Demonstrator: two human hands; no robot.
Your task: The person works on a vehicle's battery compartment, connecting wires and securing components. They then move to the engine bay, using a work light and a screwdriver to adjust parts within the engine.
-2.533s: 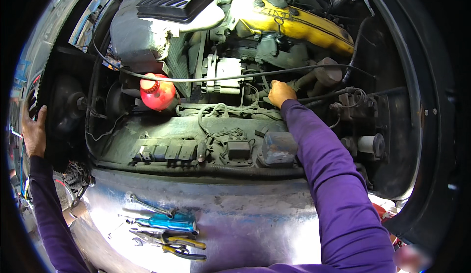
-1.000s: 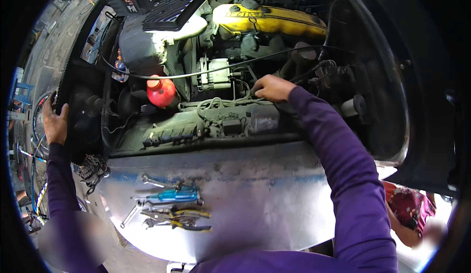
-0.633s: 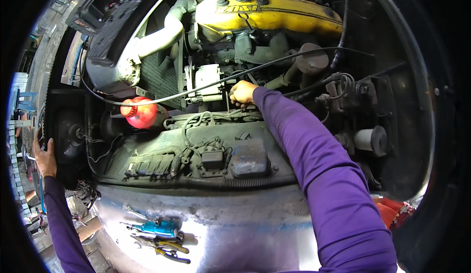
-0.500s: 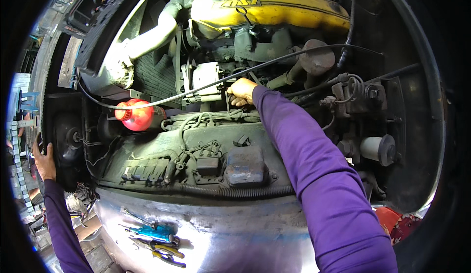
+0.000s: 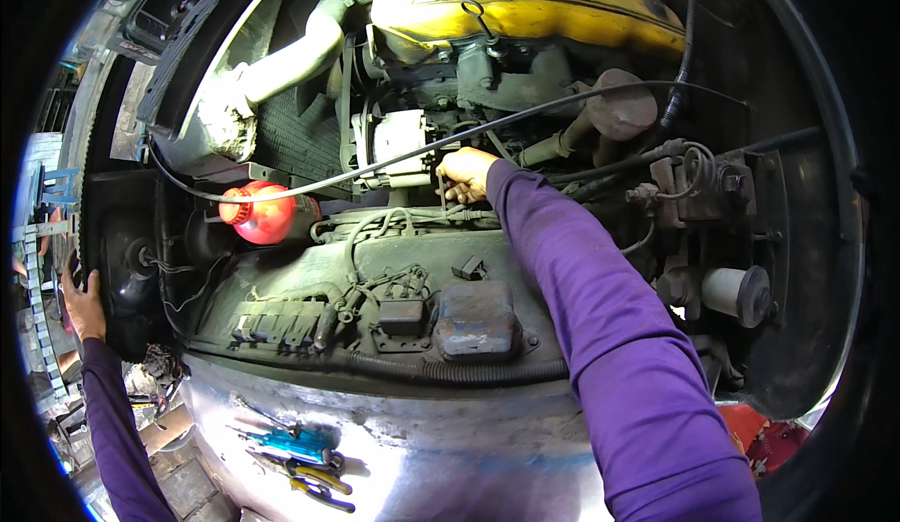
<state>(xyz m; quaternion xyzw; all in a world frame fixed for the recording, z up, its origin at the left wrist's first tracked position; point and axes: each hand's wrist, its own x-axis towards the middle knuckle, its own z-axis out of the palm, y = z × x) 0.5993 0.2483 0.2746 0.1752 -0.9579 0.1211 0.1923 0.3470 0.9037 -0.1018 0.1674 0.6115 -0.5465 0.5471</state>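
My right hand (image 5: 468,174) reaches deep into the engine bay beside the silver alternator (image 5: 401,143). Its fingers are curled closed, and a thin upright metal rod (image 5: 442,194) shows at the fingertips. What lies inside the grip is hidden. A long dark cable (image 5: 347,177) arches across, just above the hand. At the far left, my left hand (image 5: 85,306) leans against the edge of the bay, fingers stretched and thumb apart, holding nothing. Beyond the alternator sits the engine with its yellow valve cover (image 5: 534,14).
A red bottle (image 5: 262,212) stands left of the alternator. On the near metal panel (image 5: 469,438) lie a blue-handled tool (image 5: 298,445) and yellow-and-black pliers (image 5: 319,484). A black box-shaped cover (image 5: 476,318) and wiring are mounted on the ledge. A white filter (image 5: 724,292) is at right.
The view has shifted slightly, so the engine sits a little higher and further right. My right hand stays by the alternator with fingers curled; my left hand remains on the edge.
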